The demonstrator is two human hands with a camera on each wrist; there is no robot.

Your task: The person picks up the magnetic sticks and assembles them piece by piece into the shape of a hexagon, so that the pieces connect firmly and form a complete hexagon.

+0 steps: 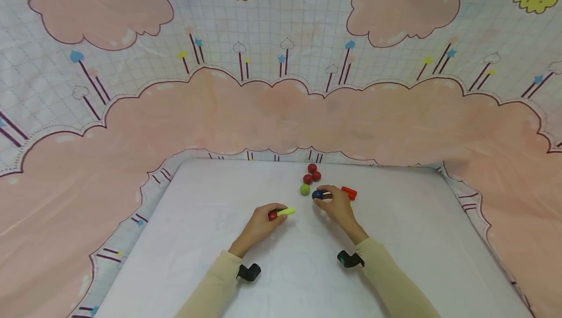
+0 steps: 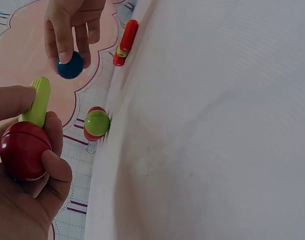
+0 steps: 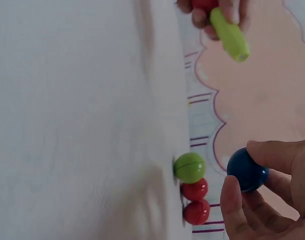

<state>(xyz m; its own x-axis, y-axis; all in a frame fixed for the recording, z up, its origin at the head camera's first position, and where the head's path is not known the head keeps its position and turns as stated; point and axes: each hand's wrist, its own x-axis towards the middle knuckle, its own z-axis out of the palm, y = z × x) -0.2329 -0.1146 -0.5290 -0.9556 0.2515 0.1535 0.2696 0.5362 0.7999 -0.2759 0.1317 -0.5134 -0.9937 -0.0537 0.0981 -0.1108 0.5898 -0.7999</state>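
My left hand [image 1: 259,225] grips a small maraca [image 2: 27,150], with its red ball head against the palm and fingers. The maraca's lime-green handle [image 1: 286,211] sticks out past the thumb, pointing toward the right hand. Higher up and to the right, my right hand [image 1: 339,207] holds a blue ball [image 3: 247,170] between thumb and fingertips. Close beside the blue ball on the table lie a green ball [image 1: 305,189] and, behind it, several red balls [image 1: 308,179].
Red handles [image 1: 349,193] lie just beyond the right hand, with a bit of lime green [image 2: 122,51] by them. Everything rests on a white-covered table [image 1: 197,196]. A patterned cloth [image 1: 272,118] hangs behind its far edge.
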